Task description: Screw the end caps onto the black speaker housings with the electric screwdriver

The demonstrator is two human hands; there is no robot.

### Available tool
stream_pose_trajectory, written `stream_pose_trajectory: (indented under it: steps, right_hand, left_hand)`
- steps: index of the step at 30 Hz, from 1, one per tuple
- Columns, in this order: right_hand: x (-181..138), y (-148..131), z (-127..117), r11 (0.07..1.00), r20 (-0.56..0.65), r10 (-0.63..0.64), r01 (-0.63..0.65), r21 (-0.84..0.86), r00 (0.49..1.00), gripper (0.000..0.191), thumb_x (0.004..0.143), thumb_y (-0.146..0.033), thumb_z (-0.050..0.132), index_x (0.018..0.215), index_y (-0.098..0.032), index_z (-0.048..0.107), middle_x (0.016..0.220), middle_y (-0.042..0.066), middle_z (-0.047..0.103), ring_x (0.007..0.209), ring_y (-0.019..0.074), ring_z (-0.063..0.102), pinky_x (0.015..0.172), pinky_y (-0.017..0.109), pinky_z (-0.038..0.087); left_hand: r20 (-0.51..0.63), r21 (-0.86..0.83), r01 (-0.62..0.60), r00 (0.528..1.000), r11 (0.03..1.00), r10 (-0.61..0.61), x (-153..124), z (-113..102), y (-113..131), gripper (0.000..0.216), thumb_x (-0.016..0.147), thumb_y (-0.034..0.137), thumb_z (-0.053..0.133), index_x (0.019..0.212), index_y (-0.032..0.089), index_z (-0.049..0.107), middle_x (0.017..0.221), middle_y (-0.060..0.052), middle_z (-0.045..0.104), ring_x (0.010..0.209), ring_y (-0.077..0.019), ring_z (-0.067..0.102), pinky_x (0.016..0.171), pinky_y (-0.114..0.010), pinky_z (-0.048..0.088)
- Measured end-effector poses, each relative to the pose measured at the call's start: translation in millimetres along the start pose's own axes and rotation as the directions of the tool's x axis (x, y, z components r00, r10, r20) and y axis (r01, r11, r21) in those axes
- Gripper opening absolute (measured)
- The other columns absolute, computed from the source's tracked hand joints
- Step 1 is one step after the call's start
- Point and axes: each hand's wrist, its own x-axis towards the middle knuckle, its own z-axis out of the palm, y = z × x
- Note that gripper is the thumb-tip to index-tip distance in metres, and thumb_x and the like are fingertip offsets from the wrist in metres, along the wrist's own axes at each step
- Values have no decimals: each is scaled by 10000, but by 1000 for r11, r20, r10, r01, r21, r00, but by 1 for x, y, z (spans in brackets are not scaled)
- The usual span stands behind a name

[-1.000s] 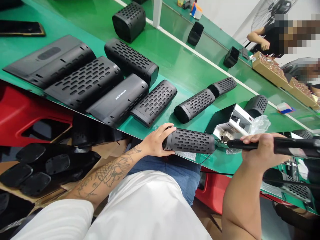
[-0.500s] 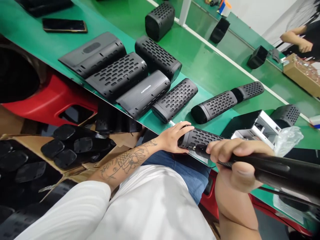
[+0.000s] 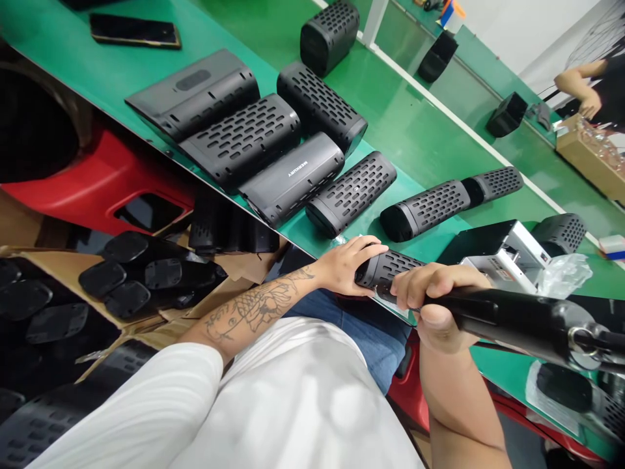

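Observation:
My left hand (image 3: 349,264) is closed around the near end of a black speaker housing (image 3: 393,266) with slotted holes, at the table's front edge. In my right hand (image 3: 439,296) is a black electric screwdriver (image 3: 517,319), lying almost level, with a metal ring at its back end. The front end of the screwdriver is at the housing's side, close to my left fingers. My right fingers hide part of the housing, and I cannot tell whether the bit touches it.
Several slotted black housings (image 3: 244,137) lie on the green table (image 3: 209,29), near a phone (image 3: 135,30). A silver-and-black device (image 3: 508,260) and a clear plastic bag (image 3: 564,273) are at right. Black parts fill a cardboard box (image 3: 63,257) lower left. Across the table, a co-worker's hand (image 3: 590,104) is over a carton (image 3: 588,153).
My right hand and the screwdriver have moved left, closer to my left hand. The view has shifted slightly. The co-worker's hand has lowered toward the carton.

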Motion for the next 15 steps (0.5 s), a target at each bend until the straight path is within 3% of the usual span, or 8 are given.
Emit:
stream_pose_trajectory:
  steps: [6, 11, 15]
  right_hand:
    - [2, 8, -4, 998, 32, 10, -12, 61, 999, 299, 968, -384, 995, 960, -276, 716, 667, -89, 712, 466, 123, 638, 546, 299, 626]
    - [-5, 12, -1, 1000, 58, -21, 22, -9, 998, 311, 955, -429, 1004, 995, -308, 721, 680, -75, 726, 463, 141, 617, 548, 352, 640]
    - [-8, -11, -22, 995, -80, -95, 94, -12, 992, 308, 979, -494, 977, 1035, -306, 739, 652, -92, 681, 435, 131, 573, 514, 350, 626]
  left_hand:
    - [-24, 19, -20, 1000, 1000, 20, 2, 1, 0, 1124, 909, 568, 1033, 1819, 229, 468, 1769, -259, 575, 1613, -447, 656, 1349, -652, 603]
    - [-19, 50, -29, 999, 998, 30, 1, -3, -1, 1120, 907, 582, 1012, 1817, 248, 451, 1758, -244, 583, 1617, -447, 657, 1352, -649, 608]
    - [-130, 170, -55, 988, 984, 78, -27, 11, 15, 1206, 940, 670, 950, 1879, 231, 335, 1728, -266, 586, 1602, -472, 672, 1311, -671, 640]
